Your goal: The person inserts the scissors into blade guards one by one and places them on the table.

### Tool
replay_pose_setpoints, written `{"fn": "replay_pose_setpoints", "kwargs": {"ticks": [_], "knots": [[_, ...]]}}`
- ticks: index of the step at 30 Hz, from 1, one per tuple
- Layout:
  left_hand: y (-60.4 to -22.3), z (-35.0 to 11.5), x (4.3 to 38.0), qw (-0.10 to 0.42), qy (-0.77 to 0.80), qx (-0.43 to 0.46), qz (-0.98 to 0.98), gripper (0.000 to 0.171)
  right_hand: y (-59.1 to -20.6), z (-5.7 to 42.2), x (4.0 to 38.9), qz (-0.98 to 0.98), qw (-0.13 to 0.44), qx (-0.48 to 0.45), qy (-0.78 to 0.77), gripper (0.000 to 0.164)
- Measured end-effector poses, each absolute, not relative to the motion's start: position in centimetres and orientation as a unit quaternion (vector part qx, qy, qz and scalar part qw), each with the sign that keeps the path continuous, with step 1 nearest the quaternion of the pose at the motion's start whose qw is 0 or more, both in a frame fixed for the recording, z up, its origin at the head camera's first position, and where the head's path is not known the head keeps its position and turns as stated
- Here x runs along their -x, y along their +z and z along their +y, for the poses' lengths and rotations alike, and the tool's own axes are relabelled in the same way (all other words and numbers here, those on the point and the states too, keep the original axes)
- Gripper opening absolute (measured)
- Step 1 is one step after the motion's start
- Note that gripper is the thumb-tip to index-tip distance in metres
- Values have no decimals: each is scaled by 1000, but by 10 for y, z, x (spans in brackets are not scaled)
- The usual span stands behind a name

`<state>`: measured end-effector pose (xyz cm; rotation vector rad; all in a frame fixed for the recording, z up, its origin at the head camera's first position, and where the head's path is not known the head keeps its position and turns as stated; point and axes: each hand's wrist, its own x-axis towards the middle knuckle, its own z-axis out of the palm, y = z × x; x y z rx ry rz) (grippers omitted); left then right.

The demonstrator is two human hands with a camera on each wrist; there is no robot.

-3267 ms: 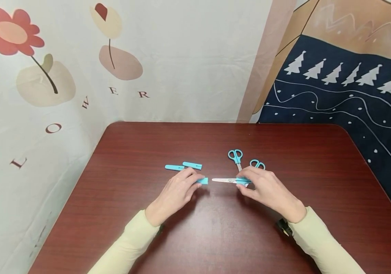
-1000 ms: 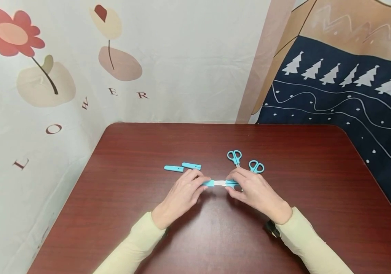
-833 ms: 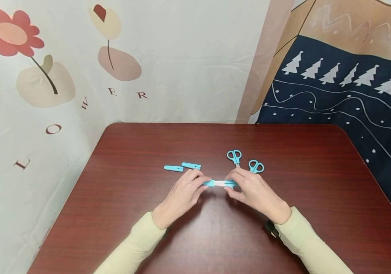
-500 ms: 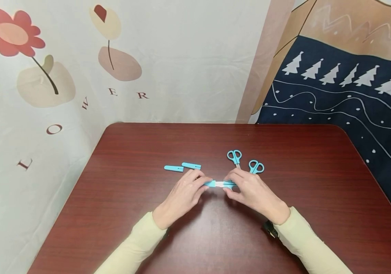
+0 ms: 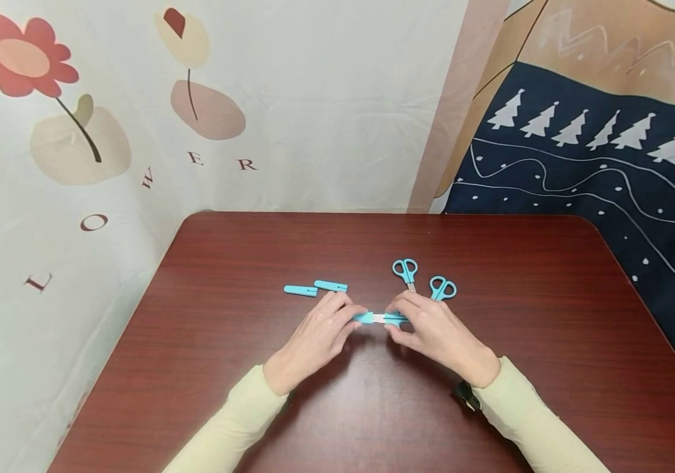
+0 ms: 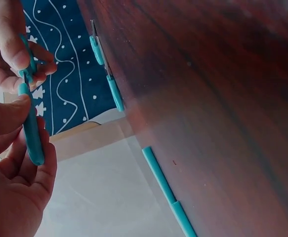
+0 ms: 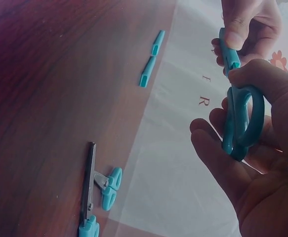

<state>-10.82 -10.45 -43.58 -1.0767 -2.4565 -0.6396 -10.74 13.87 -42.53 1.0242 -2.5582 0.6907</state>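
A pair of scissors [image 7: 241, 116] with turquoise handles is pinched at the handles by my right hand [image 5: 440, 328]. My left hand [image 5: 313, 335] pinches a turquoise blade cover [image 6: 31, 131] between thumb and fingers. The scissors' blades are partly inside the cover, with a short stretch of bare blade [image 5: 378, 318] showing between the two hands. Both hands are held above the table, as the wrist views show. Behind my right hand lie two more turquoise scissors, one [image 5: 405, 270] farther left, the other [image 5: 443, 288] partly hidden by the hand.
Two loose blade covers, one [image 5: 300, 290] beside the other [image 5: 330, 286], lie behind my left hand on the dark red-brown table [image 5: 242, 249]. A pale printed cloth [image 5: 325, 118] and a dark blue cloth with trees [image 5: 580, 164] hang beyond the table.
The hands have come together. Seconds ago the blades stood apart from the cover; now they are partly inside it, and the bare stretch has shortened slightly over the last second.
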Motion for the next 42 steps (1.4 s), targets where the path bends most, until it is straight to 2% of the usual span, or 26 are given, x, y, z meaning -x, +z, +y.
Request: {"fn": "replay_pose_setpoints", "kwargs": {"ticks": [29,42], "knots": [[-437,-100,110,179,-211,386,-880,18,-424,135,109,-895,154,-359,214,23],[-437,-98,109,194,-208,386,-877,19,-425,135,110,-888,167,-370,218,23]]}}
